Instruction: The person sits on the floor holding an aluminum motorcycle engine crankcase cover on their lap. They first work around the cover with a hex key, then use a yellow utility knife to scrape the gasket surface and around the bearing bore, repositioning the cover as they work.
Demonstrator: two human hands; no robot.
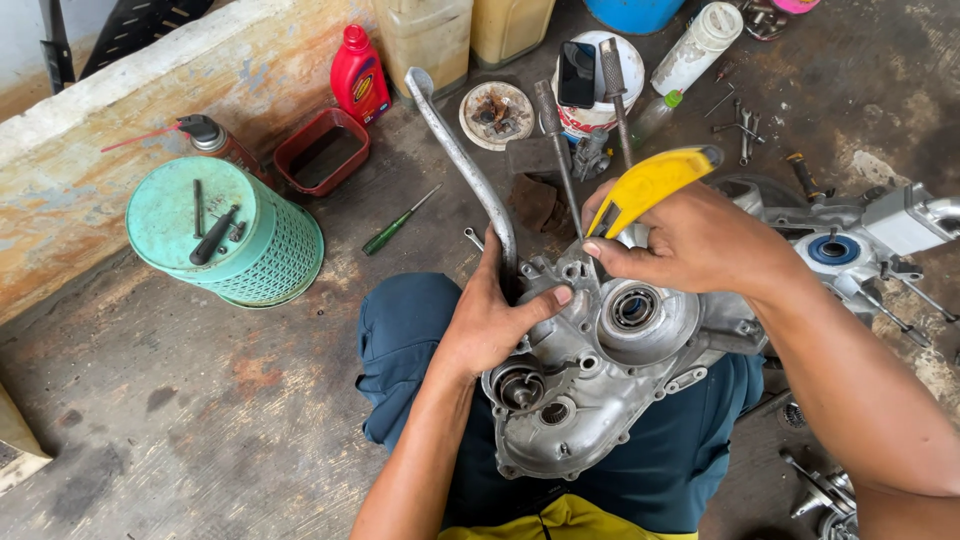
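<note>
L hand (492, 322) lies open-palmed on the grey engine cover (590, 375), thumb pressed on its top, fingers at the bent metal lever (468, 160); cover rests on the person's lap; R hand (690, 240) is closed around a yellow-handled tool (648, 182), tip at the cover's upper edge; green screwdriver (398, 222) on floor nearby.

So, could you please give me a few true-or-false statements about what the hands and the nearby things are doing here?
1. The right hand holds a yellow-handled tool. True.
2. The left hand lies flat on the floor. False: it rests on the metal engine casing, beside the curved lever.
3. The casing sits on the person's lap. True.
4. The green screwdriver is in the right hand. False: it lies on the floor.
5. The red bottle is lying on its side. False: it stands upright.
</note>
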